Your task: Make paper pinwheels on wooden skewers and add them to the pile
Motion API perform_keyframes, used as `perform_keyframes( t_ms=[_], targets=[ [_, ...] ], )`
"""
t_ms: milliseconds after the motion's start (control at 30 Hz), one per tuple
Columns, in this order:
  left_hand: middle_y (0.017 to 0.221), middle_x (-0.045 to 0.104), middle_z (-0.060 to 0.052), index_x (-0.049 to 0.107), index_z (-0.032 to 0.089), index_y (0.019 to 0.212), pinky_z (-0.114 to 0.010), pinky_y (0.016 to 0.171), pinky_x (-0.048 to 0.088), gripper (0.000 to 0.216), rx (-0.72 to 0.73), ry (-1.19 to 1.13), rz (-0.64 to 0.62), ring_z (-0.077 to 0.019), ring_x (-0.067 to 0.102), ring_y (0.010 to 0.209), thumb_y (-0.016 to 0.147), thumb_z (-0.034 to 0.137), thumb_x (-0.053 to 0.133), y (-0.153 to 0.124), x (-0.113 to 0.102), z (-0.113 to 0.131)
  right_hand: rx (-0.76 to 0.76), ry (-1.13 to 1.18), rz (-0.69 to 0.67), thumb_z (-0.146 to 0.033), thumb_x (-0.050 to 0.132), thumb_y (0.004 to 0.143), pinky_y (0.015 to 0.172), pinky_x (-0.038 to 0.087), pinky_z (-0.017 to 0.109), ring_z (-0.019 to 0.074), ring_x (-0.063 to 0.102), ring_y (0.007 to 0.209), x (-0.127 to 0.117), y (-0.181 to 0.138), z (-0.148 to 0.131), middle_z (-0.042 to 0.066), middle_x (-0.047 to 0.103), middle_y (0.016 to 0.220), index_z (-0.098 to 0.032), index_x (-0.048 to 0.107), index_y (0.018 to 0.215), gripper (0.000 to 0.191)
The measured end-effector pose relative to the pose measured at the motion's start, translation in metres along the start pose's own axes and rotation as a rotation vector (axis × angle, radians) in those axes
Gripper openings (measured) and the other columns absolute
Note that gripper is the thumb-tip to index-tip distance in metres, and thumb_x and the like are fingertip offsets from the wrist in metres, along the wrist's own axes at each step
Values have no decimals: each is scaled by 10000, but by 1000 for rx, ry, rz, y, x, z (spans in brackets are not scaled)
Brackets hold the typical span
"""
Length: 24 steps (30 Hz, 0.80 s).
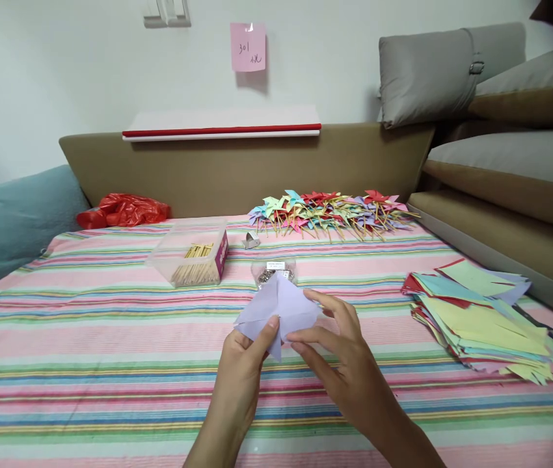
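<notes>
A pale lilac folded paper [283, 305] is held above the striped sheet [110, 338] in front of me. My left hand [242, 374] pinches its lower left corner, thumb on top. My right hand [342, 364] holds the paper's right side, fingers curled around the fold. Just behind the paper lies a small clear bag of metal pins [274, 272]. A clear plastic box of wooden sticks [192, 255] stands to the left of it.
A heap of finished coloured paper pinwheels on sticks [330, 213] lies at the back. A stack of cut coloured paper [486, 318] sits at the right. A red plastic bag [125, 210] is at the back left, grey cushions [432, 71] at the right.
</notes>
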State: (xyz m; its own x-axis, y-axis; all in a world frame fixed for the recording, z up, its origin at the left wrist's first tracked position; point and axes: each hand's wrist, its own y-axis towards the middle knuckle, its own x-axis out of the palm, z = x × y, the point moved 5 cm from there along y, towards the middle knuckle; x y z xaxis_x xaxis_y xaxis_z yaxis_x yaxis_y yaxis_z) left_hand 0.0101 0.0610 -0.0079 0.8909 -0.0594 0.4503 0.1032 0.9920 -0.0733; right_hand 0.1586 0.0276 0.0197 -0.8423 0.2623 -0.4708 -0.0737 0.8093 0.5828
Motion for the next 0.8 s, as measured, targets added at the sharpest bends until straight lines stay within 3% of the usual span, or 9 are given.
perform_keyframes(
  t_ms=[100,200,367,500,800],
  targets=[
    [855,773,-39,785,175,912,-282,785,507,192,8,122,9,-208,670,849,817,342,777,0,-3,-1,171,104,29,-328,618,937,1037,447,497,295,479,1303,-1,1,9,75,521,1385,-305,762,905,150],
    [776,738,-27,760,172,761,-264,732,480,220,20,239,-7,-196,629,793,822,384,760,-1,-3,0,281,177,76,-358,664,897,1080,394,509,289,513,1272,-3,2,18,86,565,1307,-283,748,851,122],
    [765,717,-36,768,173,832,-269,698,459,285,19,353,-40,-206,600,763,823,456,735,-4,3,3,392,249,107,-400,708,843,1082,393,476,281,504,1284,-4,1,23,86,576,1298,-271,738,802,139],
    [647,629,-12,709,170,730,-255,613,415,333,18,396,-38,-166,527,642,830,488,713,-5,3,2,395,250,106,-412,709,833,1072,417,447,285,511,1290,-2,0,22,89,591,1299,-263,738,795,156],
    [633,566,3,671,167,724,-240,590,385,327,10,380,-50,-139,466,623,826,473,724,-5,5,2,387,263,91,-361,703,832,1087,401,475,305,511,1292,1,1,26,97,572,1307,-250,716,798,116]
  ],
)
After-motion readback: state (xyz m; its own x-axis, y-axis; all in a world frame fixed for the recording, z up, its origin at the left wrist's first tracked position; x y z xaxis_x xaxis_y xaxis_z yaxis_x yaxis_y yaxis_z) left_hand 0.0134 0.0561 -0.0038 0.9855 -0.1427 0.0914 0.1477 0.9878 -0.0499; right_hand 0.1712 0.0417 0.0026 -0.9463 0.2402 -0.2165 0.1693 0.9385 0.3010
